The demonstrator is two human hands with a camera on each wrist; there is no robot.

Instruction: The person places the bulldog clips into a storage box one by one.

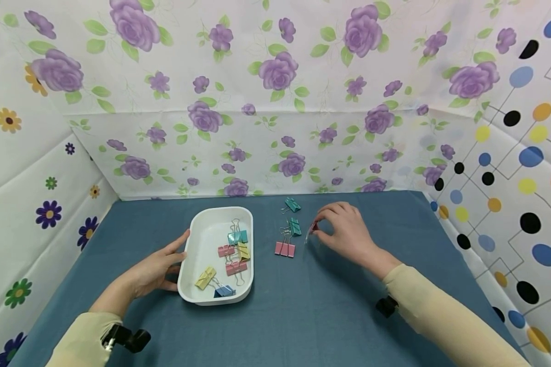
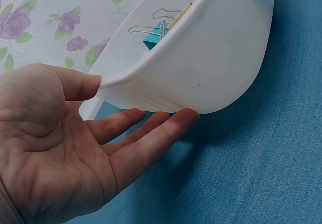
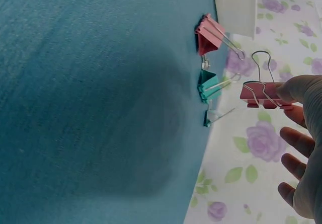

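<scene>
My left hand (image 1: 151,272) rests against the left side of a white tray (image 1: 185,270). In the left wrist view its thumb touches the rim, and the fairly straight fingertips lie along the lower outer wall. Between thumb and index finger, my right hand (image 1: 346,232) pinches a red binder clip (image 3: 259,94) by its body, wire handles showing. Left of that hand, on the blue cloth, lie a pink binder clip (image 1: 285,249) and two green binder clips, one nearer (image 1: 295,227) and one farther back (image 1: 293,205).
Inside the tray are several binder clips: yellow ones (image 1: 205,278), a teal one (image 1: 238,237), pink ones (image 1: 236,267) and a blue one (image 1: 225,291). Floral sheeting (image 1: 266,153) stands behind the blue cloth (image 1: 294,321); patterned sheets (image 1: 509,178) border its sides.
</scene>
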